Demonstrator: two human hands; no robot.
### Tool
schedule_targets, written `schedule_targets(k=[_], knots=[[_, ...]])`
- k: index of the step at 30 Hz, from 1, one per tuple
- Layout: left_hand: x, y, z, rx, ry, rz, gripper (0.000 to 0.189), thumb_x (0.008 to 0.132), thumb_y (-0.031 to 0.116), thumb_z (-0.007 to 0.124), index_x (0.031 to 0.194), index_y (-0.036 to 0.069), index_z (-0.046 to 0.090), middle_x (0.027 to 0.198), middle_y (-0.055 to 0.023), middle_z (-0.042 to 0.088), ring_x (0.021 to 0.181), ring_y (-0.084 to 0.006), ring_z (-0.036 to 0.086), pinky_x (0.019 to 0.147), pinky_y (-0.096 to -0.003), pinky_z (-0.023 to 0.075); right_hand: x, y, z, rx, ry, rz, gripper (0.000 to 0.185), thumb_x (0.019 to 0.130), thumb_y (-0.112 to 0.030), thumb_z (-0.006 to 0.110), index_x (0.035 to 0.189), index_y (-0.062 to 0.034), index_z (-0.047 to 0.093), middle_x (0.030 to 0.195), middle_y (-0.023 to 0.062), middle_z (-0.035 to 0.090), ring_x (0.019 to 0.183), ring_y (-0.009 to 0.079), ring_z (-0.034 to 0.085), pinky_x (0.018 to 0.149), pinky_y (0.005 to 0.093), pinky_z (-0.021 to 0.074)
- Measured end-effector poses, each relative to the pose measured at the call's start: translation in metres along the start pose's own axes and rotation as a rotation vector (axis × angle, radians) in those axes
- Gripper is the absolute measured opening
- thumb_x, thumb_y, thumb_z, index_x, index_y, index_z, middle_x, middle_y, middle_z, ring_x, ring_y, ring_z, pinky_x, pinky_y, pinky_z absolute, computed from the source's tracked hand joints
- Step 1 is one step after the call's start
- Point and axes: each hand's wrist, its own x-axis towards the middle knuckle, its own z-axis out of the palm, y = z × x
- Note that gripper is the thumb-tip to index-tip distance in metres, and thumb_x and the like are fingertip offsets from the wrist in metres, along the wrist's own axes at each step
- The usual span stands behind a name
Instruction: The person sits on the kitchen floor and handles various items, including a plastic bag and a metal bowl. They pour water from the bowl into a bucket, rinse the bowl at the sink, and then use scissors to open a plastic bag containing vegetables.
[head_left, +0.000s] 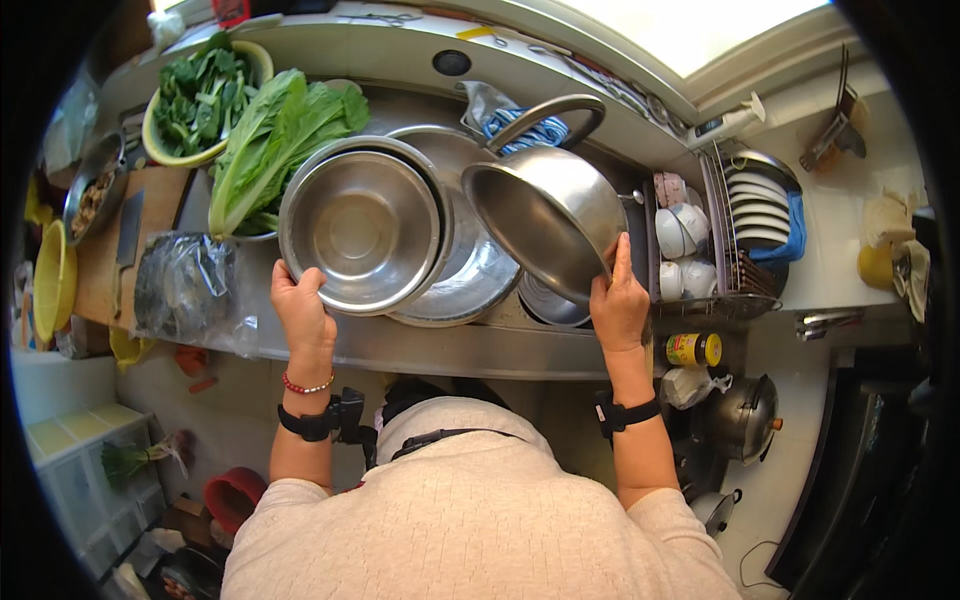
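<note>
My left hand (304, 304) grips the near left rim of a stack of stainless steel bowls (360, 229). The stack overlaps a wide metal basin (469, 281) at the sink. In my right hand (619, 304) is the edge of a deeper stainless steel bowl (559, 187), tilted so that its inside faces left. Behind this bowl arches the faucet (555, 112), beside a blue and white striped cloth (525, 127). Another round metal vessel (551, 300) shows partly below the tilted bowl. Leafy lettuce (292, 135) lies left of the stack.
A cleaver (129, 236) rests on the wooden cutting board (157, 199) at left, beside a plastic bag (187, 281). Cut greens fill a yellow-rimmed bowl (262, 64). A dish rack (720, 225) with cups and plates stands right of the sink, with a yellow-lidded jar (694, 349) near it.
</note>
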Motion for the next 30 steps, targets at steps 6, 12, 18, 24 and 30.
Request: schedule_targets(k=[6, 12, 18, 24, 30], knots=[[-0.028, -0.007, 0.040, 0.078, -0.129, -0.161, 0.026, 0.072, -0.012, 0.051, 0.093, 0.004, 0.054, 0.081, -0.0008, 0.057, 0.067, -0.0086, 0.052, 0.062, -0.0228, 0.0454, -0.015, 0.055, -0.018, 0.010, 0.100, 0.167, 0.060, 0.082, -0.007, 0.054, 0.139, 0.0010, 0.039, 0.094, 0.0220, 0.067, 0.076, 0.0404, 0.065, 0.066, 0.0454, 0.0519], [-0.094, -0.071, 0.138, 0.219, -0.448, -0.552, 0.035, 0.072, -0.009, 0.057, 0.104, 0.006, 0.054, 0.087, -0.0046, 0.061, 0.075, -0.0131, 0.060, 0.063, -0.0276, 0.0533, -0.045, 0.176, -0.056, 0.311, 0.378, 0.644, 0.032, 0.081, -0.008, 0.052, 0.109, 0.0075, 0.059, 0.098, 0.0229, 0.069, 0.087, 0.0327, 0.068, 0.078, 0.0412, 0.0513], [-0.149, -0.171, 0.213, 0.182, -0.387, -0.833, 0.030, 0.074, -0.010, 0.054, 0.099, 0.006, 0.052, 0.081, -0.0058, 0.057, 0.068, -0.0173, 0.058, 0.051, -0.0287, 0.0461, -0.023, 0.216, -0.099, 0.124, 0.422, 0.517, 0.043, 0.084, -0.011, 0.050, 0.124, 0.0068, 0.050, 0.096, 0.0297, 0.064, 0.091, 0.0444, 0.063, 0.078, 0.0463, 0.0496], [-0.181, -0.247, 0.240, 0.263, -0.340, -0.767, 0.026, 0.073, -0.010, 0.054, 0.094, 0.005, 0.051, 0.080, -0.0069, 0.057, 0.063, -0.0196, 0.057, 0.046, -0.0306, 0.0422, -0.008, 0.251, -0.111, 0.071, 0.424, 0.373, 0.044, 0.086, -0.010, 0.051, 0.127, 0.0055, 0.048, 0.090, 0.0287, 0.065, 0.084, 0.0437, 0.064, 0.071, 0.0484, 0.0498], [-0.173, -0.358, 0.256, 0.540, -0.296, -0.568, 0.030, 0.070, -0.006, 0.059, 0.100, -0.003, 0.057, 0.091, -0.0144, 0.063, 0.079, -0.0237, 0.060, 0.071, -0.0350, 0.0481, -0.005, 0.273, -0.082, 0.438, 0.389, 0.420, 0.026, 0.085, -0.009, 0.055, 0.105, 0.0074, 0.057, 0.088, 0.0252, 0.067, 0.082, 0.0393, 0.066, 0.071, 0.0400, 0.0511]])
